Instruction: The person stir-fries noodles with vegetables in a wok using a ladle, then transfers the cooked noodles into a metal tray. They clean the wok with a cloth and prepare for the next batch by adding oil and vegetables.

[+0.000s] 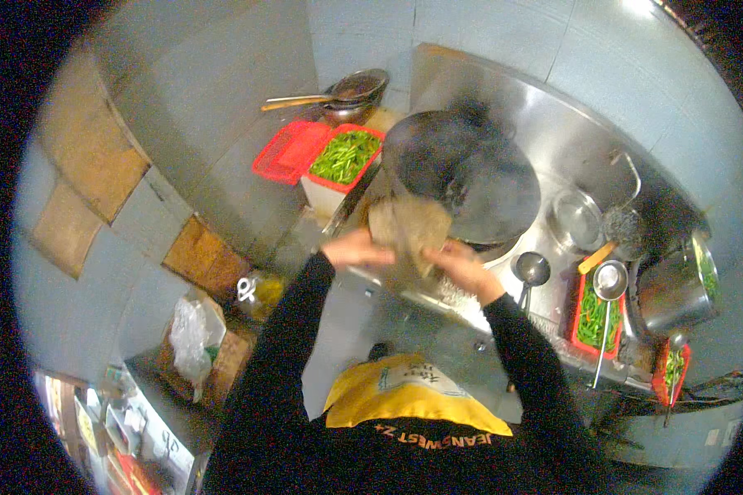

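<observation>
My left hand point(358, 249) and my right hand point(467, 269) hold a brownish cloth point(408, 232) between them, blurred, at the near side of a large dark wok point(464, 179). Smoke or steam blurs the wok's inside. Left of the wok, a red plastic basket point(379, 143) of cut green vegetables point(348, 156) rests on a white container point(322, 197). A steel ladle point(532, 269) lies on the stove to the right of my right hand.
An empty red basket point(285, 154) and stacked bowls point(353, 99) with utensils stand at the back left. On the right are a steel bowl point(574, 219), a wire scrubber point(622, 232), another red vegetable basket point(579, 309) with a ladle across it, and a metal pot point(672, 297).
</observation>
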Action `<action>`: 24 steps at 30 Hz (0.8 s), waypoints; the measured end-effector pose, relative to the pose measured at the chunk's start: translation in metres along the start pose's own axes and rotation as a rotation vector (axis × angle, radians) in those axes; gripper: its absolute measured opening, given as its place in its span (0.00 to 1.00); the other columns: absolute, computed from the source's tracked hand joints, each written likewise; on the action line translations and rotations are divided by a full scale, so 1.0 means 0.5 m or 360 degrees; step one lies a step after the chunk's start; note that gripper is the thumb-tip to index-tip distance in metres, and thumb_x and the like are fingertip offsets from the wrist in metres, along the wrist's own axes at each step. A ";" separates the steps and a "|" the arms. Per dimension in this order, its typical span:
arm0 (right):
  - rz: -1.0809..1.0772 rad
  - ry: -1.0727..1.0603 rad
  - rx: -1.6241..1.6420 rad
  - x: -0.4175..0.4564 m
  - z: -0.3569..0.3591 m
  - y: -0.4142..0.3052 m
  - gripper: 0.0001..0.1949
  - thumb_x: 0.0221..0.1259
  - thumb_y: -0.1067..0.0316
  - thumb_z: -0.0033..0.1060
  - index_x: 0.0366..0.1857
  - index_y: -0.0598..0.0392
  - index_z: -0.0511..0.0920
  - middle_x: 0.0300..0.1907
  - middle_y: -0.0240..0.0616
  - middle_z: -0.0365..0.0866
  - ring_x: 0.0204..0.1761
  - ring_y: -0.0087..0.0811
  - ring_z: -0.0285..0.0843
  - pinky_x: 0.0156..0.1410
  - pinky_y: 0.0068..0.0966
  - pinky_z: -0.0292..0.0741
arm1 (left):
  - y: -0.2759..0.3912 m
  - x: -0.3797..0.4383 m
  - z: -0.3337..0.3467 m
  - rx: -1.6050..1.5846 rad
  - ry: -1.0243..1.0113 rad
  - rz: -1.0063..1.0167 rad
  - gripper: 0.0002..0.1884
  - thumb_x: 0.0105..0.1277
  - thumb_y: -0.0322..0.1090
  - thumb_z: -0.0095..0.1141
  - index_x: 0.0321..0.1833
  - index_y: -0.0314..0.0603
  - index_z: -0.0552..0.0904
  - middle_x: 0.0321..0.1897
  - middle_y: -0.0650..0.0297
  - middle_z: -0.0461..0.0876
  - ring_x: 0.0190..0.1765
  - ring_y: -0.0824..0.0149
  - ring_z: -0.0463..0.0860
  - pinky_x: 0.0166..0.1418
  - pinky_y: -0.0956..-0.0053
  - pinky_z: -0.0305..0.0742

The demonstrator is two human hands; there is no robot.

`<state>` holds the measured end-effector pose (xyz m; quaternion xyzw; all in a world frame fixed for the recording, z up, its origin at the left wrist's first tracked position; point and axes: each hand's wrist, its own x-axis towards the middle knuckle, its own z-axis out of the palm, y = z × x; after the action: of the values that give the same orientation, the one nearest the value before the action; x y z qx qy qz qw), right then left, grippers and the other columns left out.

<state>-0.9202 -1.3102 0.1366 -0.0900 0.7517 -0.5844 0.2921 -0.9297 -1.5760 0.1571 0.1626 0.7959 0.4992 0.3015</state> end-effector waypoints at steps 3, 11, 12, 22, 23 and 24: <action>0.0308 0.0076 0.1149 0.015 0.026 0.113 0.19 0.71 0.56 0.59 0.57 0.56 0.78 0.51 0.36 0.84 0.51 0.30 0.81 0.55 0.29 0.78 | -0.152 0.060 0.082 -0.0636 -0.0083 0.0091 0.29 0.66 0.28 0.62 0.70 0.37 0.69 0.62 0.63 0.78 0.63 0.68 0.75 0.70 0.68 0.68; -0.0178 0.0310 0.0736 0.013 0.003 0.100 0.19 0.65 0.71 0.60 0.60 0.56 0.75 0.52 0.35 0.83 0.51 0.30 0.82 0.57 0.29 0.78 | -0.164 0.097 0.048 -0.0663 0.0529 0.0245 0.31 0.68 0.28 0.59 0.73 0.34 0.62 0.65 0.57 0.74 0.64 0.67 0.74 0.70 0.69 0.67; -0.0257 0.0338 0.0751 0.022 -0.010 0.080 0.20 0.64 0.72 0.59 0.60 0.57 0.75 0.52 0.35 0.83 0.52 0.29 0.81 0.57 0.27 0.77 | -0.137 0.109 0.031 -0.0609 0.0526 0.0480 0.30 0.69 0.30 0.59 0.70 0.33 0.63 0.64 0.57 0.73 0.63 0.68 0.73 0.69 0.69 0.67; -0.0261 0.0602 0.0716 0.156 -0.031 0.174 0.17 0.65 0.71 0.61 0.57 0.61 0.76 0.48 0.35 0.83 0.45 0.26 0.78 0.52 0.24 0.75 | -0.077 0.288 0.051 0.1669 0.0763 0.0701 0.23 0.60 0.45 0.59 0.55 0.42 0.81 0.52 0.49 0.82 0.61 0.44 0.76 0.60 0.55 0.76; -0.0342 0.0734 0.0597 0.161 -0.033 0.190 0.17 0.65 0.72 0.61 0.57 0.62 0.76 0.47 0.36 0.83 0.44 0.26 0.78 0.51 0.24 0.75 | -0.090 0.298 0.053 0.1647 0.0773 0.0768 0.20 0.60 0.45 0.58 0.50 0.42 0.84 0.49 0.49 0.83 0.58 0.45 0.78 0.58 0.55 0.77; -0.0317 0.0846 0.0454 0.163 -0.038 0.201 0.17 0.64 0.72 0.61 0.56 0.62 0.76 0.46 0.36 0.82 0.44 0.26 0.78 0.50 0.24 0.76 | -0.099 0.310 0.051 0.1678 0.0753 0.0780 0.17 0.60 0.45 0.56 0.46 0.42 0.86 0.46 0.49 0.85 0.54 0.45 0.81 0.56 0.55 0.78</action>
<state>-0.9763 -1.3030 0.0184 0.0345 0.6996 -0.7128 0.0365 -1.0298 -1.4935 0.0555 0.3524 0.9199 0.1166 -0.1269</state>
